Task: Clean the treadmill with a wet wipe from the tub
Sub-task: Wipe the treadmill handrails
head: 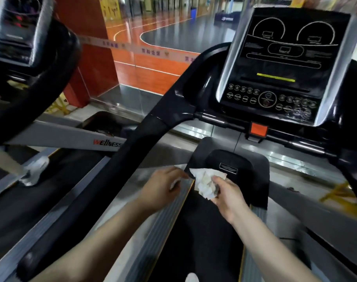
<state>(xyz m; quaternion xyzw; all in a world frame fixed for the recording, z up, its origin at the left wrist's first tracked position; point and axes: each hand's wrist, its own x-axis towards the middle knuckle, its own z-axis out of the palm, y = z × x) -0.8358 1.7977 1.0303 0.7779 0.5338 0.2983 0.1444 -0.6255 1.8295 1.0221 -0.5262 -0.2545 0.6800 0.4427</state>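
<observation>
We can't make out the tub; a blurred whitish object [36,169] on the neighbouring treadmill [71,139] at far left is smeared by motion, identity unclear. Console [275,66] labels and buttons unreadable. Left edge of the view is heavily blurred. A light-coloured shape [191,278] is cut off by the bottom edge.

Surface: we're standing on the treadmill [212,231], black belt running down the middle, ribbed grey side rail [167,210] with a yellow edge on its left. Black handrail [132,151] sweeps from near left up to the console. Orange tab [259,129] sits under the console. Black motor cover [234,159] at the far end of the belt.

Room: orange and grey sports floor with white lines beyond, red pillar [88,37] at far left.

Hands: right hand [228,195] has fingers curled around a crumpled wet wipe [205,183], gripping it over the front of the belt, near the motor cover. Left hand [163,187] is just beside it over the side rail, fingers loosely bent; fingertips seem to pinch a bit of white, possibly the wipe's edge, we can't tell for sure.
</observation>
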